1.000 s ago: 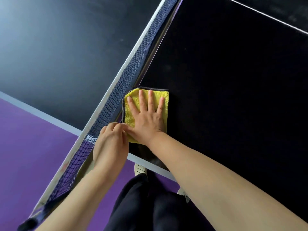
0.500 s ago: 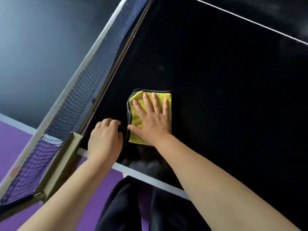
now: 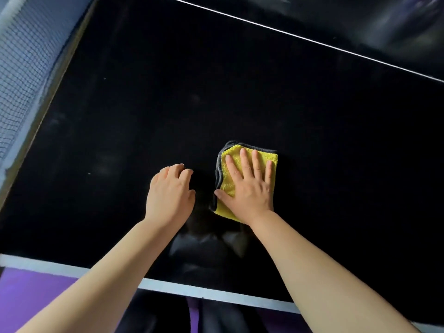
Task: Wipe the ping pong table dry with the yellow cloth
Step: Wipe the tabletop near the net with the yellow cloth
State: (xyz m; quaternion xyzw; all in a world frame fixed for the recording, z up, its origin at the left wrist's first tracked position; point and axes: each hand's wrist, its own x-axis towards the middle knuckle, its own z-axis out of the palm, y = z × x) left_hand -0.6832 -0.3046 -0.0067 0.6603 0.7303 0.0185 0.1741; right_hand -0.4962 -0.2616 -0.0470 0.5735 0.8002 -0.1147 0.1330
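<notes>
- Cloth first: your yellow cloth (image 3: 225, 179) lay folded, grey edge showing on its left and far sides, flat on the ping pong table (image 3: 216, 80), near the side edge in front of you and well clear of the net (image 3: 21, 68) at far left.
- Your right hand (image 3: 249, 186) lay on top of the cloth with fingers straight and spread, palm down, pressing it to the surface rather than gripping it.
- Your left hand (image 3: 169, 191) sat just beside the cloth, not touching it. Its fingers were loosely curled with the tips on the bare table, and they held nothing.
- On progress, you looked to be mid-wipe. The dark surface around the cloth was glossy enough to throw a reflection, but I could not tell wet from dry there.
- Faint pale smudges (image 3: 105, 164) showed between your left hand and the net, which may be damp patches or glare; I'd judge that strip worth another pass.
- The stretch ahead of the cloth up to the white centre line (image 3: 288, 34), and everything to your right, looked unreached from where the cloth sat.
- The blurred half beyond that line showed pale streaks, so much of the job probably remained.
</notes>
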